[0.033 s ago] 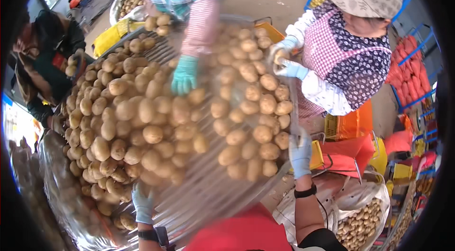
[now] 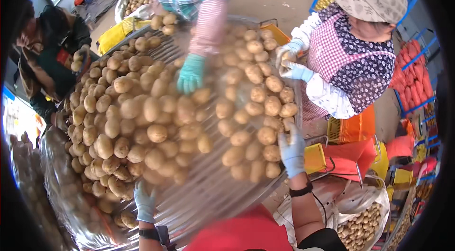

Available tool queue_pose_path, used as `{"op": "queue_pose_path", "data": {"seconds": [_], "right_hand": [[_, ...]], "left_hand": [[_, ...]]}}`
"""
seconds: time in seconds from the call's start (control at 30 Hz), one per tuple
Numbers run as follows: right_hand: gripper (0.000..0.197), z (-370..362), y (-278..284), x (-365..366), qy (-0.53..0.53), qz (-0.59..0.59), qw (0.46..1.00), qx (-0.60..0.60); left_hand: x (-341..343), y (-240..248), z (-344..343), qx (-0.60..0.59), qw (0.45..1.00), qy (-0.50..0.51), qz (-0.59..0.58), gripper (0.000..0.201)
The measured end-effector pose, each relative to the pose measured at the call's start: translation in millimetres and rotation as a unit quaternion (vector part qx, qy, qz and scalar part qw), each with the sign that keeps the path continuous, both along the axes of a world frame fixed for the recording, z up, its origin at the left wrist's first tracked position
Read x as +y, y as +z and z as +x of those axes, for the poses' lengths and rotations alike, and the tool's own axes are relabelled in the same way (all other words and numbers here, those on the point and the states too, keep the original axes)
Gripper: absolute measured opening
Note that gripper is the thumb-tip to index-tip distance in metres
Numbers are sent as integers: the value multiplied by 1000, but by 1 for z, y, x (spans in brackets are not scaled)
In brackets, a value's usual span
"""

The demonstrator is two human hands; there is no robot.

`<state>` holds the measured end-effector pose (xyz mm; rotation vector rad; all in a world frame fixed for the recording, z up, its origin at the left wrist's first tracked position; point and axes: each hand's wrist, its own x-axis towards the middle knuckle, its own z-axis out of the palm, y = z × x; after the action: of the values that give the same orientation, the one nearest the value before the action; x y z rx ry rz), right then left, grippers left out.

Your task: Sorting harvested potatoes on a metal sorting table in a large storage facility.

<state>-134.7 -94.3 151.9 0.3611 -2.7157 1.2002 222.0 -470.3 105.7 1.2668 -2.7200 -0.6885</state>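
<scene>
My left hand (image 2: pixel 144 202), in a pale blue glove, rests at the near edge of the potato pile (image 2: pixel 104 147). Its fingers are stretched out and nothing shows in them. My right hand (image 2: pixel 292 150), gloved alike, reaches over the right rim of the slatted table, fingers apart beside potatoes (image 2: pixel 267 135) of the smaller right group; whether it touches one I cannot tell. Across from me, a co-worker's green-gloved hand (image 2: pixel 191 74) lies over the middle potatoes. At the right, another co-worker's gloved hands (image 2: pixel 291 65) hold a potato.
The slatted table (image 2: pixel 213 175) stretches before me. A big white sack (image 2: pixel 322 187) of small potatoes stands at lower right, below red and yellow crates (image 2: pixel 315 157). A plastic-wrapped load (image 2: pixel 64 175) stands at left. Another person (image 2: pixel 57 57) is at far left, holding potatoes.
My right hand has moved left from the table's rim toward the right-hand potatoes. The whole view has shifted slightly; my left hand stays by the pile.
</scene>
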Motion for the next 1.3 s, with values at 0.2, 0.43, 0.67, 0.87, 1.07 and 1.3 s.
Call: {"op": "queue_pose_path", "data": {"seconds": [0.2, 0.43, 0.67, 0.87, 1.07, 1.3], "right_hand": [[50, 21, 24, -234, 390, 106, 895, 188], [34, -42, -49, -249, 332, 111, 895, 277], [30, -138, -28, -210, 82, 324, 924, 187], [36, -14, 44, -270, 457, -22, 886, 77], [66, 91, 34, -322, 550, 167, 817, 49], [69, 71, 31, -282, 453, 208, 866, 45]], "left_hand": [[9, 16, -8, -8, 1000, 12, 7, 65], [11, 29, -11, 10, 1000, -18, 19, 61], [14, 38, -25, 36, 999, -14, 11, 56], [9, 36, -22, 66, 998, 14, 20, 44], [6, 20, -29, 126, 986, 70, 81, 55], [57, 21, -67, 190, 981, -7, 36, 74]]}}
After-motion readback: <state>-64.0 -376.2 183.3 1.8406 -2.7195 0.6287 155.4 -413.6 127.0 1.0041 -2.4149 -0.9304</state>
